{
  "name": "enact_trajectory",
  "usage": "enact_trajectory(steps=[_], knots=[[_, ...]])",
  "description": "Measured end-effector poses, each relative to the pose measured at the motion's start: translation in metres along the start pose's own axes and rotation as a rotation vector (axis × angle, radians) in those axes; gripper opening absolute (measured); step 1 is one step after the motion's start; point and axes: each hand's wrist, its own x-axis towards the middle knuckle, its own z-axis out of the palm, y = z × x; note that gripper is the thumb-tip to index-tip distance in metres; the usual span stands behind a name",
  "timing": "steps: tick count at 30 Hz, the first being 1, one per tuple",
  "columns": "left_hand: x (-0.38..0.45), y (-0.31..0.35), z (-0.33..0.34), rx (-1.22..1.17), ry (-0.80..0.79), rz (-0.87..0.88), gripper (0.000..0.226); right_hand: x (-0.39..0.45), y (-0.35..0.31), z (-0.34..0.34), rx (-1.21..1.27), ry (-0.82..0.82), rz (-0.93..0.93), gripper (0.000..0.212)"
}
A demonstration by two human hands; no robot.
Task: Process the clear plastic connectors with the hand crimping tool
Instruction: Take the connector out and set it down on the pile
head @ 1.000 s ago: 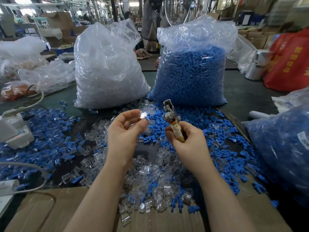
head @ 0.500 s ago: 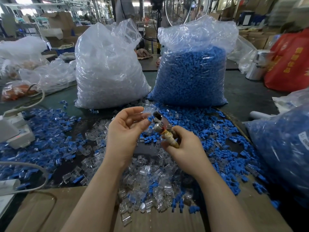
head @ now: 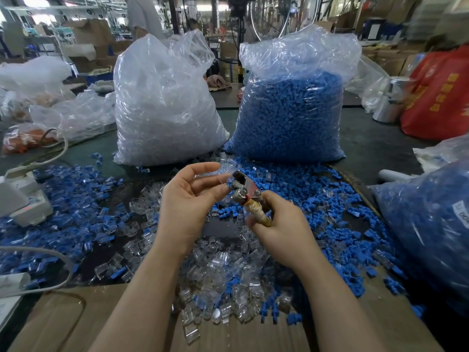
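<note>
My right hand [head: 279, 229] grips the yellow-wrapped handle of the hand crimping tool [head: 245, 186], whose metal head tilts up and to the left. My left hand [head: 187, 207] is raised beside it, fingers curled, and pinches a clear plastic connector [head: 224, 171] at its fingertips, right at the tool's jaws. The connector is hard to make out against the clear pieces behind it. Below both hands lies a pile of loose clear connectors [head: 223, 270], mixed with small blue plastic pieces [head: 330, 199] spread over the table.
A tall bag of clear parts [head: 165, 102] and a bag of blue parts [head: 289, 113] stand behind the hands. Another blue-filled bag [head: 431, 237] crowds the right. A white device with cable [head: 22, 199] sits left, and cardboard [head: 63, 321] covers the front edge.
The tool has tipped from upright to leaning left, and its head has come up against my left fingertips. Both hands have dropped slightly and drawn closer together.
</note>
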Motion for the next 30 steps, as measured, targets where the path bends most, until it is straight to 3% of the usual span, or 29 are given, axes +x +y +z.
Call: enact_trajectory(steps=[22,27,30], knots=[[-0.001,0.003,0.002,-0.008,0.002,-0.123,0.037,-0.002,0.000,0.002,-0.188,0.021,-0.022,0.014],[0.008,0.001,-0.018,-0.480,0.240,-0.422,0.021,-0.001,0.005,0.002,-0.211,0.109,-0.018,0.012],[0.011,-0.001,-0.047,-0.869,0.456,-0.491,0.012,-0.001,0.009,0.002,-0.207,0.155,-0.016,0.016]])
